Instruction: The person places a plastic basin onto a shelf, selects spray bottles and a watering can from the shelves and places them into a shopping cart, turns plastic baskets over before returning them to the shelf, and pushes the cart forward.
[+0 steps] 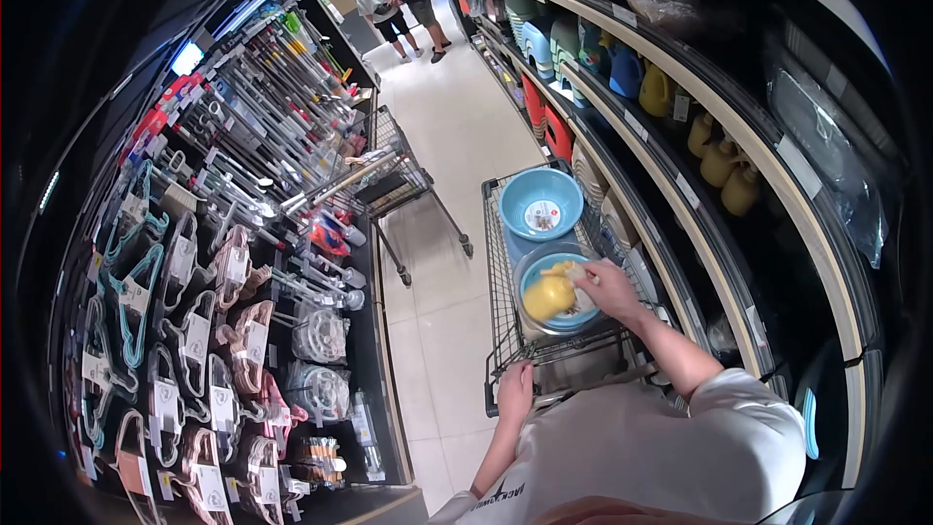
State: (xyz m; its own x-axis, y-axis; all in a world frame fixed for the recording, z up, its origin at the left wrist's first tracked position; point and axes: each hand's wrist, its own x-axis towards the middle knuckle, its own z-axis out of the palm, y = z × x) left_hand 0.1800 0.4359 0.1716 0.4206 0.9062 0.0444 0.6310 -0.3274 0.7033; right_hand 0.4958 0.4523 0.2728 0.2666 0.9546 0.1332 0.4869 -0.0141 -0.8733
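My right hand (606,292) is closed around the top of a yellow spray bottle (550,298), which it holds tilted over a blue basin (570,323) in the near part of a shopping cart (493,277). A clear rim surrounds this basin. Farther forward in the cart is another blue basin (517,197) with a round label on its bottom. At the cart's near left corner, my left hand (515,391) is curled on the cart handle (554,402); its fingers are partly hidden.
Hangers (136,306) and mops (255,97) fill the rack at left. A second cart (389,180) stands beside it in the aisle. Shelves at right hold yellow spray bottles (719,163) and watering cans (656,89). Two people (413,0) stand at the far end of the aisle.
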